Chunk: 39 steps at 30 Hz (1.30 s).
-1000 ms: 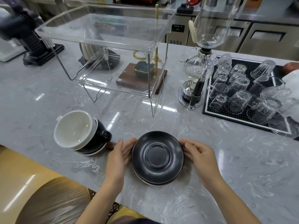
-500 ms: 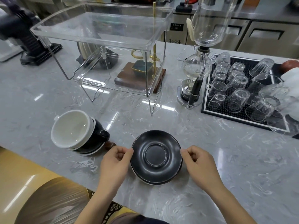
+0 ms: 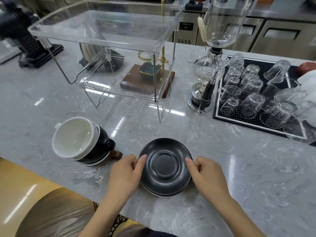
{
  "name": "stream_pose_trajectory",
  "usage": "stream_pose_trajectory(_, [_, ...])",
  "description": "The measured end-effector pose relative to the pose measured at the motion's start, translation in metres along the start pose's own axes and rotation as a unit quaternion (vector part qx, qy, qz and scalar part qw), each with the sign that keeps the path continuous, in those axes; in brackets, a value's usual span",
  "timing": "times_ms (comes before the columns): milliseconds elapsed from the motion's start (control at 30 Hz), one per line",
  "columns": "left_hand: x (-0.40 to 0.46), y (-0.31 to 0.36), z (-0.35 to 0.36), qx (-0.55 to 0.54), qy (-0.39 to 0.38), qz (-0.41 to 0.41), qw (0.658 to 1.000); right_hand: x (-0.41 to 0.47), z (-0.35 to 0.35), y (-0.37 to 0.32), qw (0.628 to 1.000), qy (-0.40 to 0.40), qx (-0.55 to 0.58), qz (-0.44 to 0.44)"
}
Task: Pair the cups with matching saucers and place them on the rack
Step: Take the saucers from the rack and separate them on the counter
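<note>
A stack of black saucers (image 3: 165, 166) lies near the counter's front edge. My left hand (image 3: 126, 175) pinches the top saucer's left rim, thumb on top. My right hand (image 3: 206, 175) grips its right rim the same way. To the left lies a tipped stack of cups: a white cup (image 3: 75, 135) nested in a black cup (image 3: 102, 146), with white rims beneath and a brown handle (image 3: 116, 153) poking out. Behind stands a clear two-tier acrylic rack (image 3: 106, 36) with nothing on its shelves.
A glass siphon coffee maker (image 3: 208, 69) stands right of the rack. A black mat (image 3: 222, 115) at the right holds several upturned glasses. A wooden base with a brass stand (image 3: 145, 81) sits behind the rack. A dark grinder (image 3: 25, 40) is far left.
Both hands have curled from resting flat beside the saucers to pinching the top saucer's rim with thumbs on it. The cups have not moved.
</note>
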State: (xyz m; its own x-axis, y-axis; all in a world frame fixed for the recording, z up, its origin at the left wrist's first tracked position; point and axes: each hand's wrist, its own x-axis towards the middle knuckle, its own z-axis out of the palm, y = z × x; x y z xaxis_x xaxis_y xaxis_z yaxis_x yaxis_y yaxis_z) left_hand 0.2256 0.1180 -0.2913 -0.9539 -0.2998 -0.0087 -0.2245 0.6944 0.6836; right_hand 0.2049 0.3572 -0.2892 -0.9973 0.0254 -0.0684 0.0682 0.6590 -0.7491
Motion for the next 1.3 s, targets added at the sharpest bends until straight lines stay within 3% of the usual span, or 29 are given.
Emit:
stream_pose_trajectory(633, [0.000, 0.000, -0.006, 0.013, 0.003, 0.061, 0.998, -0.005, 0.009, 0.000, 0.997, 0.022, 0.067, -0.012])
stream_pose_trajectory(933, [-0.005, 0.017, -0.007, -0.059, 0.008, 0.082, 0.995, -0.009, -0.009, -0.007, 0.989, 0.087, 0.122, -0.021])
stream_pose_trajectory(1300, [0.019, 0.053, 0.005, -0.106, -0.046, 0.102, 0.988, -0.006, -0.045, -0.005, 0.982, 0.137, 0.131, -0.008])
